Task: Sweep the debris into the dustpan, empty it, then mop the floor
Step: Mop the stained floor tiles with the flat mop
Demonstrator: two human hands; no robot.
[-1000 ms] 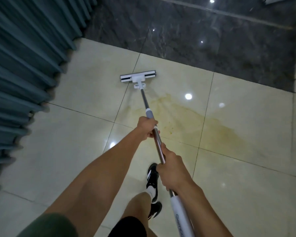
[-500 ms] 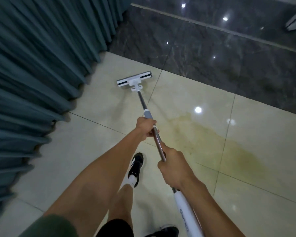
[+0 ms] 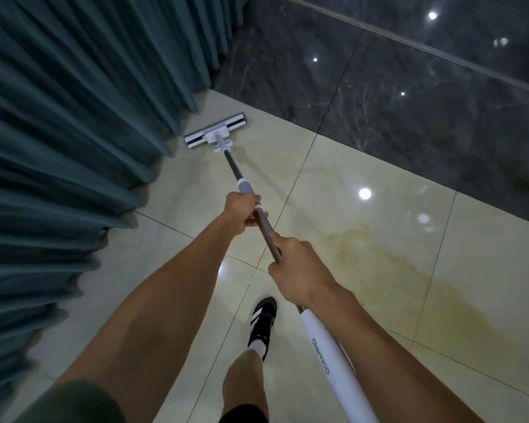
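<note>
- Mopping is the step in hand, judging by the mop [image 3: 257,215] on the floor [image 3: 379,239] and no dustpan in sight.
- Its head [image 3: 216,133] lies flat on a pale tile, just beside the curtain [image 3: 74,117] and near the dark tiles.
- Left hand [image 3: 242,213] grips the pole high; right hand [image 3: 297,270] grips it lower.
- Next likely calls for dragging the head toward the yellowish stain [image 3: 379,254].

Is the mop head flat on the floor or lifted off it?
Flat, as far as the view shows: the mop head lies level on the cream tile beside the curtain, with no gap visible beneath.
</note>
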